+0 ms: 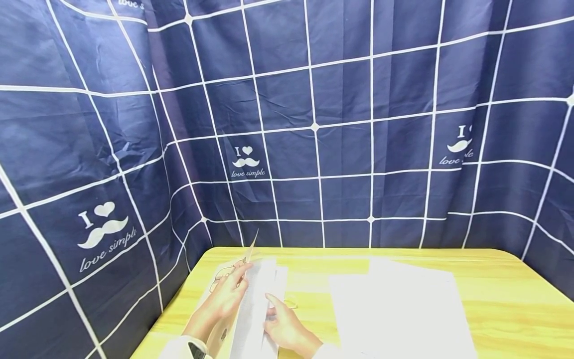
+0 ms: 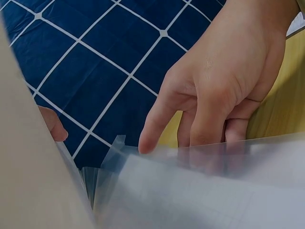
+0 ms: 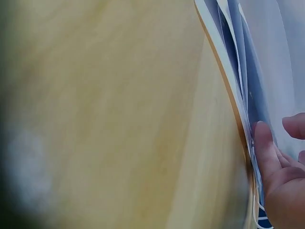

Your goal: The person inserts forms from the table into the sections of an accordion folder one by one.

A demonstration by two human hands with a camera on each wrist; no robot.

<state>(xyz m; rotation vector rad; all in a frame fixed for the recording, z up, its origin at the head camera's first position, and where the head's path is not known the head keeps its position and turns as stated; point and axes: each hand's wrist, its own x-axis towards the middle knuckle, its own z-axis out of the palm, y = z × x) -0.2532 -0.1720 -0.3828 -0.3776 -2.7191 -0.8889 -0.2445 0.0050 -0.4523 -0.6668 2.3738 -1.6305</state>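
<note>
My left hand (image 1: 226,296) grips the left side of a pale, layered paper item (image 1: 253,309), apparently a bag with a thin cord loop (image 1: 224,276) on its left. My right hand (image 1: 287,326) holds the opposite edge, thumb uppermost and fingers curled in. In the left wrist view, fingers reach behind the edge of a clear plastic sheet (image 2: 200,191), and a white panel (image 2: 33,143) covers the left side. The right wrist view shows a thumb against the layered edges (image 3: 243,86), with white cord (image 3: 262,220) below. The fingers beneath are partly hidden.
Large white sheets (image 1: 399,309) lie overlapping on the yellow wood-grain table (image 1: 502,294), to the right of my hands. A navy gridded curtain (image 1: 341,149) hangs behind the table and along its sides.
</note>
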